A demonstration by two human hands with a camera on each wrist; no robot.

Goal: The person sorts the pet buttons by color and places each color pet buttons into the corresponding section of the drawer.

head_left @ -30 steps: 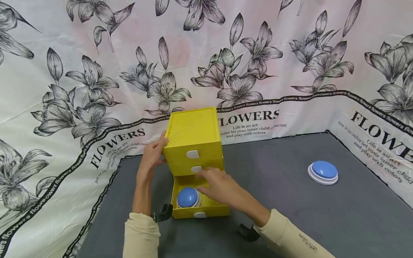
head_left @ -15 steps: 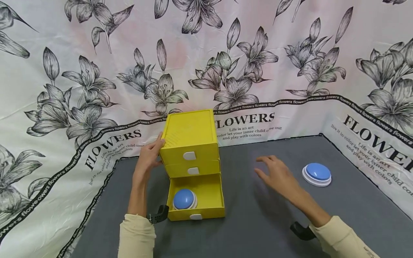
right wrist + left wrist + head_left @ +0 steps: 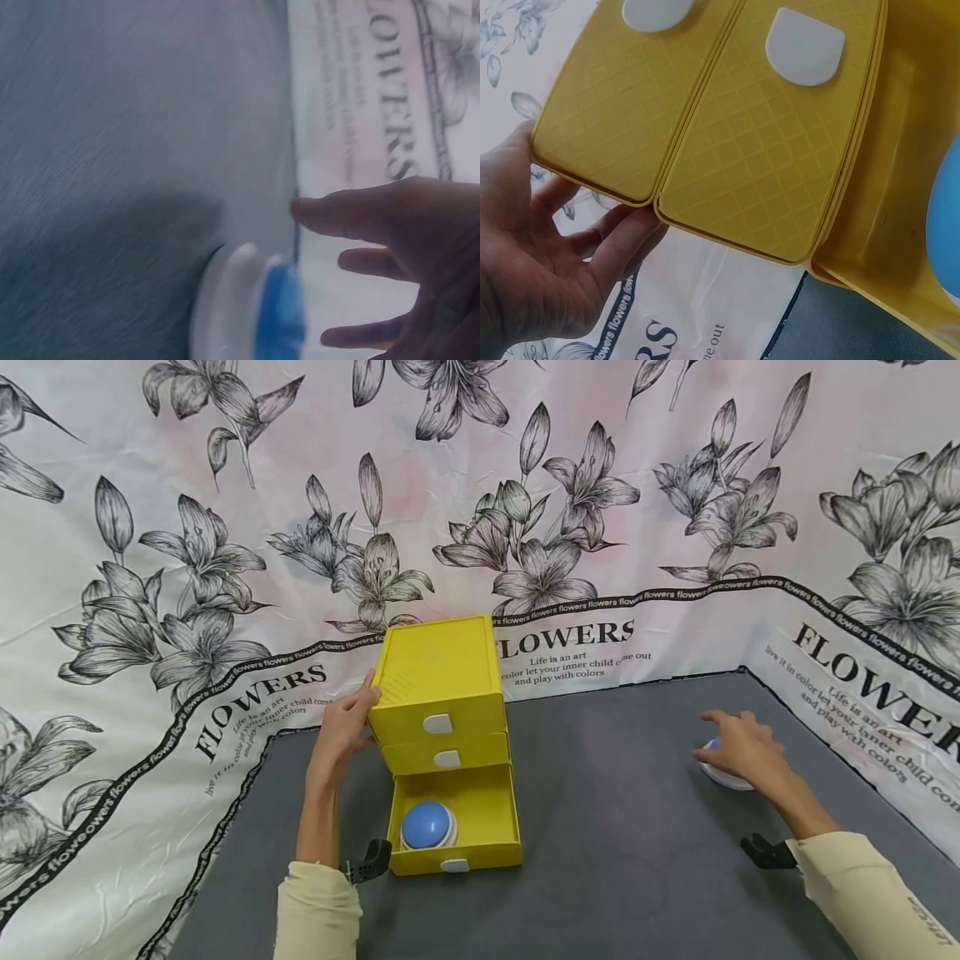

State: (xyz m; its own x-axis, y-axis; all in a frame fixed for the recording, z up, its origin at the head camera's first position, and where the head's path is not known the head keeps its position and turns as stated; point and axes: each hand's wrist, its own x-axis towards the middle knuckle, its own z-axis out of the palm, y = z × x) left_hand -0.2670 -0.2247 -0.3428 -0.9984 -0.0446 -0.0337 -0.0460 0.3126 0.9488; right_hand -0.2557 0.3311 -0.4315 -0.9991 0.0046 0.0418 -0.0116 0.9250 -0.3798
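A yellow drawer box [image 3: 442, 668] stands left of centre in the head view. Its bottom drawer [image 3: 480, 814] is pulled out, with a blue dome push button [image 3: 425, 824] on a white base inside, toward the left. My left hand [image 3: 341, 727] touches the box's upper left side; in the left wrist view its fingers [image 3: 622, 240] lie loosely against that side. My right hand [image 3: 742, 747] hovers over a second blue push button [image 3: 731, 781], largely hiding it from the head camera. The right wrist view, blurred, has that button [image 3: 281, 311] beside spread fingers, apart from them.
The dark grey table [image 3: 600, 843] extends between the box and the right-hand button. A flower-printed cloth [image 3: 480, 485] hangs behind and along both sides. The two closed upper drawers have white tabs [image 3: 438, 724].
My right hand has moved from the open drawer across to the right, over the second button. My left hand stays at the box. The head view has shifted slightly.
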